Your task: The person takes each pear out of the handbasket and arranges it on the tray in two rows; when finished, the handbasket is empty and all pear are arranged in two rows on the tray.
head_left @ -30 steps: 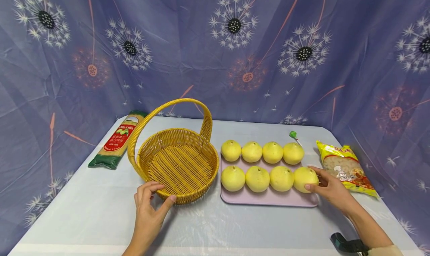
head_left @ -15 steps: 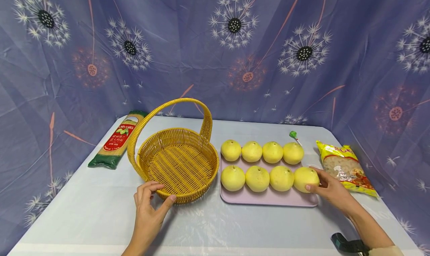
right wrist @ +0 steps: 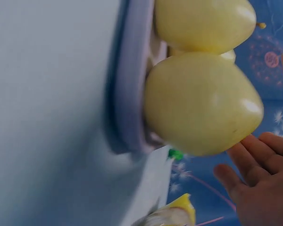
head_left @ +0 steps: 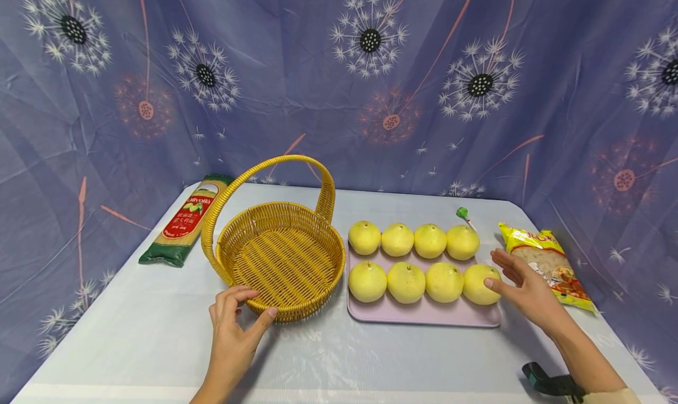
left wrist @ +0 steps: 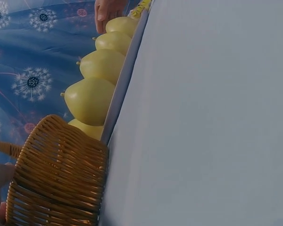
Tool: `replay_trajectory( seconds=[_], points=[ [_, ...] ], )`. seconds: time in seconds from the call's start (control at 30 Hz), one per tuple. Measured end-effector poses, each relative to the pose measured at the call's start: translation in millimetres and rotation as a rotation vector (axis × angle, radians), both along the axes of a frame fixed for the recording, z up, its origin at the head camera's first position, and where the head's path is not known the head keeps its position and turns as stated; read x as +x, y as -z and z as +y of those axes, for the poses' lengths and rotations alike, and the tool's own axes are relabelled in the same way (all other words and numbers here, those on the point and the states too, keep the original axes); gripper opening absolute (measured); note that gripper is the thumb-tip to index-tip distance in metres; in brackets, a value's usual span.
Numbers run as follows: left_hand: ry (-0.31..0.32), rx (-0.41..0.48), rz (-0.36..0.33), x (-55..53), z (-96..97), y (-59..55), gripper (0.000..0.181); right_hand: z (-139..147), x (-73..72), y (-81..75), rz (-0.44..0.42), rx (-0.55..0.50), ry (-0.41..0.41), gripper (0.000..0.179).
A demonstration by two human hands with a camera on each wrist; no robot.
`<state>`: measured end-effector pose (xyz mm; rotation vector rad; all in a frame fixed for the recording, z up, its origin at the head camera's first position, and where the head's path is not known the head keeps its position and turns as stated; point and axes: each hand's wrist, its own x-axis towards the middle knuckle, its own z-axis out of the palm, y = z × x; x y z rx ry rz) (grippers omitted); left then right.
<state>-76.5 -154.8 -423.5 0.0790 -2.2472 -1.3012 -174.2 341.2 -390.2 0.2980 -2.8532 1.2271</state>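
My left hand holds the near rim of a golden wicker basket, fingertips over the edge and thumb on its front; in the left wrist view the basket's woven side shows, with only a bit of the hand at the left edge. The basket is empty, its tall handle upright. To its right, yellow pomelos stand in two rows on a pink tray. My right hand is beside the front-right pomelo, fingers spread and straight, thumb near its side; whether they touch is unclear.
A green and tan spaghetti packet lies at the left behind the basket. Behind the tray is a green lollipop. A yellow bag with a clear window lies right of the tray. A patterned blue curtain hangs behind the white table.
My right hand has loosened from the front-right pomelo: its fingers have straightened and moved slightly right and up. The pomelo sits a little further left. My left hand and the basket look unmoved.
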Motion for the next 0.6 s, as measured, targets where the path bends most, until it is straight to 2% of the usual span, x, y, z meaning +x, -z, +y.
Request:
replay_trajectory(
  seconds=[0.2,0.3,0.43,0.6],
  points=[
    [0.004,0.007,-0.001,1.2,1.0,-5.7,0.042,-12,5.6,-13.2,0.033,0.035,0.029,0.077],
    [0.016,0.014,0.015,1.8,2.2,-10.0,0.043,-19,8.8,-17.3,0.078,0.049,0.040,0.074],
    [0.019,0.017,0.039,2.7,3.4,-15.8,0.043,-29,10.1,-19.3,0.144,0.061,0.027,0.070],
    [0.033,0.017,0.041,1.3,4.6,-22.0,0.042,-42,11.0,-23.4,0.176,0.096,0.009,0.068]
  ],
)
